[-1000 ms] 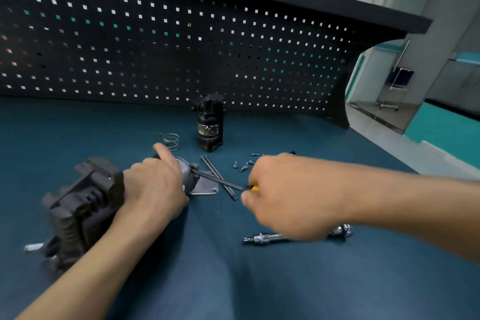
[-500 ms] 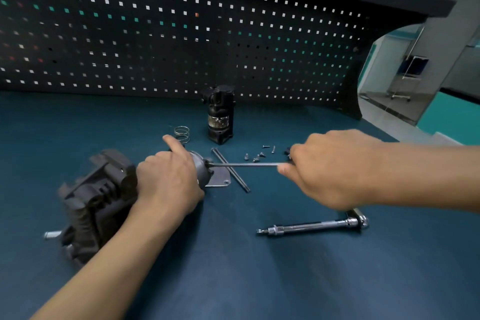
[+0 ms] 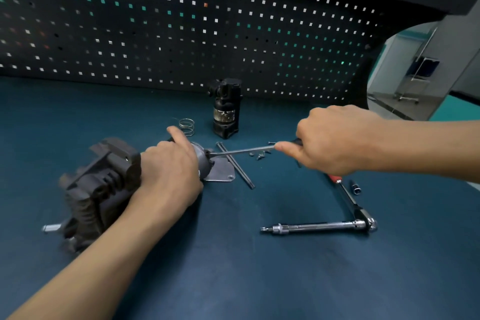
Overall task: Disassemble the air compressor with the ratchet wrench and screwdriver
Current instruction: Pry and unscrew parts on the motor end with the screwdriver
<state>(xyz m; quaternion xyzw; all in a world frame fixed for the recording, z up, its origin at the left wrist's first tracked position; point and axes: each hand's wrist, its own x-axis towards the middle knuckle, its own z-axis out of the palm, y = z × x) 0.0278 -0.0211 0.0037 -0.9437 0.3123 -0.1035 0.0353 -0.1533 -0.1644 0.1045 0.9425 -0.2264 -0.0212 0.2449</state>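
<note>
The air compressor (image 3: 98, 184) lies on its side on the tabletop (image 3: 233, 267). My left hand (image 3: 168, 171) is wrapped over its right end, grip clamped on the compressor round the grey cap (image 3: 202, 161), prob. to stop the body rolling or twisting while I work the tool, b/c nothing else braces it. My right hand (image 3: 335, 140), well right of the compressor, has its grip closed tight on the screwdriver (image 3: 244, 150) handle, fingers curled under & one digit stretched toward the shaft. The shaft runs nearly level back to the cap and its tip meets it, so I judge I'm on a screw or prying a seam there; can't tell which, the tip is too small. Left forearm comes up from lower left, palm down over the cap. Right forearm comes in from the right edge, wrist a bit raised so the tool lines up w/ the cap. The ratchet wrench (image 3: 319, 226) lies right of the compressor and nearer me, untouched, w/ a loose socket (image 3: 355, 187) just beside its handle, parked in reach, I'd guess. Just right of the cap lie a flat metal plate (image 3: 220, 171), two long bolts (image 3: 235, 163) & some small screws (image 3: 259, 154), apparently parts already off. Behind the compressor a spring (image 3: 186, 126) and an upright black cylinder (image 3: 226, 109) sit clear of the work, near the pegboard (image 3: 181, 34).
</note>
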